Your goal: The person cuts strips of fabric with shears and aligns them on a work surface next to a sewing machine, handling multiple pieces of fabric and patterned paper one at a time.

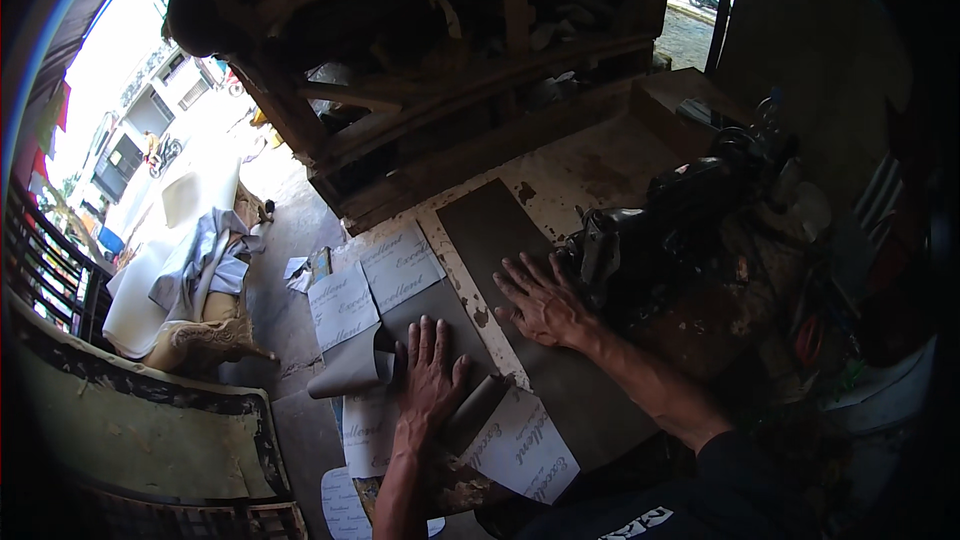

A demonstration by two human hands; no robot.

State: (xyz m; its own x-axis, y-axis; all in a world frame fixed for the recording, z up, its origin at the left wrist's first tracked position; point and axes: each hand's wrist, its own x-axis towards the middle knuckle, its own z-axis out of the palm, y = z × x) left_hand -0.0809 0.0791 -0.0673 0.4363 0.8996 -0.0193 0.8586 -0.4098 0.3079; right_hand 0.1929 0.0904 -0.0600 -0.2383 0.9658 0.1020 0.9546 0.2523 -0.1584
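My left hand (432,385) lies flat with fingers stretched, pressing on a dark grey sheet (462,325) of upholstery-like material. Beside that hand the sheet's edges curl up, one in a loose roll (350,364) to its left. White printed backing shows on a folded corner (525,445) near me and on pieces (403,265) at the sheet's far end. My right hand (545,305) rests with fingers spread on a long dark grey strip (490,225), which runs from the far side of the worn table (590,165) toward me. Neither hand grips anything.
A dark sewing machine (650,215) stands just right of my right hand. Beyond the table rises a bare wooden furniture frame (470,90). At left are a carved furniture piece (215,335) under draped cloth (205,255) and a pale green panel (150,430).
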